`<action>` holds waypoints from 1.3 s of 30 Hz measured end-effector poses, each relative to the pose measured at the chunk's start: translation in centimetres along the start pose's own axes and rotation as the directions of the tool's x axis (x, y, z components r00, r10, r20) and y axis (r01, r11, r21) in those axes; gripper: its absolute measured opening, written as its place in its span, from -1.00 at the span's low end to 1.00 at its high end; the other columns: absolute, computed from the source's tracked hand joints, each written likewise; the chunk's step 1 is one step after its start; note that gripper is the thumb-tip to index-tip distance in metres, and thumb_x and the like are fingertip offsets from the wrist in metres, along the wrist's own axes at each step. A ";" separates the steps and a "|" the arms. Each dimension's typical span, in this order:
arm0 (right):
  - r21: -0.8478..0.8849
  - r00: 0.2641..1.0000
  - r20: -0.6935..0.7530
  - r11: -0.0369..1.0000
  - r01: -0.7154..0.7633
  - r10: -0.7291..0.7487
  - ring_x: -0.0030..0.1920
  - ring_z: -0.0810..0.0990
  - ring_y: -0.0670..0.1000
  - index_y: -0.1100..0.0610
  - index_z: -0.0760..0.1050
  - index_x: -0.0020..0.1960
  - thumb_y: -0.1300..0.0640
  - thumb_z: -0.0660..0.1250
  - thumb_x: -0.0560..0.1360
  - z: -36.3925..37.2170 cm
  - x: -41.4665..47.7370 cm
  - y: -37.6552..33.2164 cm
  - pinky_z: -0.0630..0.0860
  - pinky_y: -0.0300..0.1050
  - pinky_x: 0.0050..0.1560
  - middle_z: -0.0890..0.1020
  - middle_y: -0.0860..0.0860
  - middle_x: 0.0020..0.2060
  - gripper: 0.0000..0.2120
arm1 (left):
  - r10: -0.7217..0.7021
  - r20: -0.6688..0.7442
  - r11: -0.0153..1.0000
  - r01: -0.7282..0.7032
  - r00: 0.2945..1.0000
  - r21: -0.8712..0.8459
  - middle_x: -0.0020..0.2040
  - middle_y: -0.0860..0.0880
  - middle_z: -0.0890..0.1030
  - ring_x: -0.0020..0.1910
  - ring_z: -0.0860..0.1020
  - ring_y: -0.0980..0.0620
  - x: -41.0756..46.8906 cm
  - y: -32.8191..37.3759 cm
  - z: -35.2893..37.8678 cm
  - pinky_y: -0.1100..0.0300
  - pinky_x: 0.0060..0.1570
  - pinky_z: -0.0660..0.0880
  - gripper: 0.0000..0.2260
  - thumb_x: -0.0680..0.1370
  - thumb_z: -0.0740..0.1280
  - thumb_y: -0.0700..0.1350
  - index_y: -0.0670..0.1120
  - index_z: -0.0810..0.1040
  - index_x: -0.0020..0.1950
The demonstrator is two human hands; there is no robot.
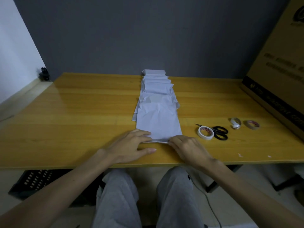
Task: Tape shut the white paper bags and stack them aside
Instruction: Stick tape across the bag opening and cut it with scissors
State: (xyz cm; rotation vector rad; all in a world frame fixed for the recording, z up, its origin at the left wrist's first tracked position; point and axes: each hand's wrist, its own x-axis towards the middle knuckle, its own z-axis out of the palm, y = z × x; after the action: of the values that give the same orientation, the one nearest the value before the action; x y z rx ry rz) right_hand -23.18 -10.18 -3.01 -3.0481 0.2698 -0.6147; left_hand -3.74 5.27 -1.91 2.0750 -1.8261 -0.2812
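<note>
A white paper bag lies flat in the middle of the wooden table, its near edge folded into a narrow flap. My left hand presses the flap's left end with its fingertips. My right hand pinches the flap's right end. Behind this bag, several more white paper bags overlap in a row toward the wall. A roll of white tape lies to the right of the bag, close to my right hand.
Black-handled scissors lie behind the tape roll. Farther right are a loose curl of tape and a second, brownish tape roll. A large cardboard box stands at the table's right end. Small paper scraps sit near the front edge.
</note>
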 end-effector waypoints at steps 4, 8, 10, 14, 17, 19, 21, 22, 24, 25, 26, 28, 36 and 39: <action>0.061 0.999 0.018 0.998 -0.033 0.032 -0.28 0.55 0.03 0.12 0.47 -0.11 -0.01 0.05 0.61 -1.2 -0.8 -1.1 0.41 -0.14 -0.34 0.58 0.00 -0.26 -0.69 | 0.015 -0.101 1.000 -0.015 0.995 -0.003 0.27 0.12 0.54 0.29 0.44 0.16 -0.9 0.5 0.1 0.36 0.22 0.29 -0.58 0.51 0.35 0.18 0.01 0.55 0.29; 0.152 0.997 0.071 0.987 -0.050 0.040 -0.13 0.59 0.03 0.11 0.47 0.10 0.02 0.19 0.61 -1.9 -1.3 -1.1 0.45 -0.15 -0.21 0.63 0.01 -0.08 -0.80 | -0.020 -0.152 0.990 -0.001 0.988 -0.138 0.04 0.10 0.66 0.04 0.57 0.16 -1.2 0.5 0.2 0.24 0.04 0.47 -0.82 0.54 0.39 -0.05 -0.03 0.64 0.12; 0.215 0.994 0.055 0.971 -0.106 0.096 -0.05 0.61 0.03 0.11 0.48 0.17 0.06 0.26 0.59 -1.9 -1.1 -0.8 0.53 -0.09 -0.13 0.64 0.01 0.01 -0.80 | -0.045 -0.173 0.973 0.004 0.984 -0.231 -0.11 0.13 0.66 -0.10 0.58 0.20 -1.2 0.4 0.2 0.23 -0.08 0.49 -0.91 0.54 0.38 -0.12 -0.04 0.65 0.01; 0.241 0.973 0.051 0.943 -0.229 0.223 -0.02 0.62 0.08 0.10 0.49 0.13 0.09 0.28 0.57 -2.1 0.1 0.2 0.53 0.03 -0.10 0.66 0.03 -0.01 -0.84 | -0.152 -0.200 0.935 0.075 0.968 -0.346 -0.32 0.09 0.57 -0.31 0.49 0.15 -1.1 0.5 0.0 0.28 -0.31 0.35 -0.91 0.54 0.38 -0.18 -0.02 0.60 -0.15; 0.296 0.956 0.067 0.910 -0.291 0.284 -0.08 0.60 0.04 0.08 0.49 0.12 0.10 0.31 0.55 -2.1 1.0 0.6 0.53 0.02 -0.11 0.64 0.02 -0.06 -0.84 | -0.214 -0.221 0.908 0.110 0.952 -0.404 -0.39 0.17 0.53 -0.35 0.45 0.25 -0.7 0.5 -0.1 0.37 -0.35 0.32 -0.89 0.51 0.39 -0.24 -0.04 0.58 -0.17; 0.304 0.946 0.103 0.896 -0.325 0.308 -0.15 0.52 -0.02 0.06 0.48 0.15 0.09 0.34 0.54 -2.0 1.6 0.7 0.50 -0.03 -0.11 0.61 0.02 -0.04 -0.80 | -0.264 -0.227 0.891 0.147 0.937 -0.430 -0.41 0.20 0.53 -0.37 0.45 0.26 -0.5 0.5 -0.1 0.40 -0.34 0.33 -0.92 0.49 0.39 -0.27 -0.10 0.60 -0.13; 0.290 0.936 0.132 0.890 -0.352 0.328 -0.10 0.50 -0.02 0.05 0.47 0.18 0.09 0.35 0.53 -1.7 2.0 1.0 0.48 -0.06 -0.06 0.57 0.05 0.03 -0.76 | -0.294 -0.238 0.884 0.169 0.926 -0.436 -0.35 0.20 0.57 -0.37 0.50 0.22 -0.4 0.6 -0.2 0.41 -0.32 0.35 -0.87 0.46 0.41 -0.29 -0.10 0.60 -0.06; 0.283 0.933 0.140 0.889 -0.360 0.333 -0.03 0.50 0.00 0.05 0.47 0.19 0.09 0.35 0.52 -1.5 2.0 1.1 0.48 -0.05 -0.02 0.55 0.05 0.06 -0.74 | -0.303 -0.240 0.884 0.178 0.922 -0.433 -0.26 0.18 0.60 -0.33 0.52 0.17 -0.3 0.7 -0.2 0.41 -0.29 0.38 -0.82 0.45 0.42 -0.30 -0.08 0.59 -0.01; 0.261 0.936 0.134 0.900 -0.350 0.325 0.12 0.47 0.03 0.08 0.46 0.21 0.09 0.37 0.51 -1.0 1.9 1.2 0.46 -0.05 0.06 0.53 0.04 0.12 -0.71 | -0.316 -0.240 0.895 0.204 0.918 -0.396 -0.02 0.09 0.57 -0.25 0.52 0.15 -0.2 0.8 -0.2 0.48 -0.26 0.39 -0.69 0.45 0.45 -0.28 -0.06 0.55 0.14; 0.238 0.942 0.120 0.912 -0.335 0.315 0.16 0.43 0.03 0.10 0.47 0.21 0.10 0.37 0.51 -0.7 1.7 1.2 0.43 -0.06 0.10 0.53 0.03 0.13 -0.70 | -0.316 -0.238 0.906 0.218 0.918 -0.362 0.07 0.08 0.52 -0.17 0.51 0.16 -0.1 0.7 -0.2 0.50 -0.23 0.38 -0.64 0.45 0.46 -0.27 -0.06 0.52 0.20; 0.208 0.948 0.101 0.925 -0.317 0.302 0.18 0.41 0.05 0.12 0.47 0.22 0.11 0.38 0.50 -0.4 1.6 1.2 0.40 -0.08 0.12 0.52 0.03 0.13 -0.69 | -0.309 -0.236 0.920 0.228 0.921 -0.318 0.13 0.06 0.49 -0.06 0.51 0.13 0.0 0.6 0.0 0.49 -0.17 0.37 -0.61 0.45 0.46 -0.26 -0.07 0.50 0.24; 0.156 0.958 0.062 0.945 -0.286 0.280 0.16 0.40 0.08 0.15 0.48 0.23 0.13 0.40 0.48 0.1 1.4 1.3 0.38 -0.09 0.15 0.50 0.05 0.11 -0.66 | -0.301 -0.231 0.941 0.248 0.925 -0.231 0.21 0.03 0.45 0.16 0.46 0.06 0.1 0.2 0.2 0.37 0.03 0.33 -0.58 0.45 0.46 -0.23 -0.07 0.48 0.28; 0.105 0.980 0.049 0.975 -0.196 0.192 0.35 0.37 0.16 0.15 0.59 0.16 0.21 0.33 0.51 0.4 2.3 0.6 0.30 0.06 0.32 0.47 0.12 0.32 -0.77 | -0.057 -0.202 0.997 0.045 0.978 -0.064 0.45 -0.03 0.32 0.46 0.21 0.03 1.1 1.1 0.0 0.26 0.42 0.11 -0.63 0.57 0.33 -0.14 -0.13 0.46 0.38; 0.156 0.981 0.111 0.972 -0.176 0.160 0.41 0.33 0.16 0.15 0.52 0.28 0.05 0.18 0.58 0.8 3.1 0.2 0.25 0.04 0.42 0.40 0.15 0.39 -0.66 | 0.004 -0.058 0.995 0.002 0.998 0.102 0.58 0.05 0.02 0.55 -0.10 0.13 1.9 0.7 0.8 0.22 0.50 -0.13 -0.49 0.65 0.10 0.11 -0.06 0.16 0.55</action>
State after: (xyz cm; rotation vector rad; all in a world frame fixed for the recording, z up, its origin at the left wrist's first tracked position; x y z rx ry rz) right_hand -20.14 -10.96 -2.60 -2.8476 0.4454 -0.4518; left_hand -4.40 3.27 -2.16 2.1271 -1.8424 -0.1286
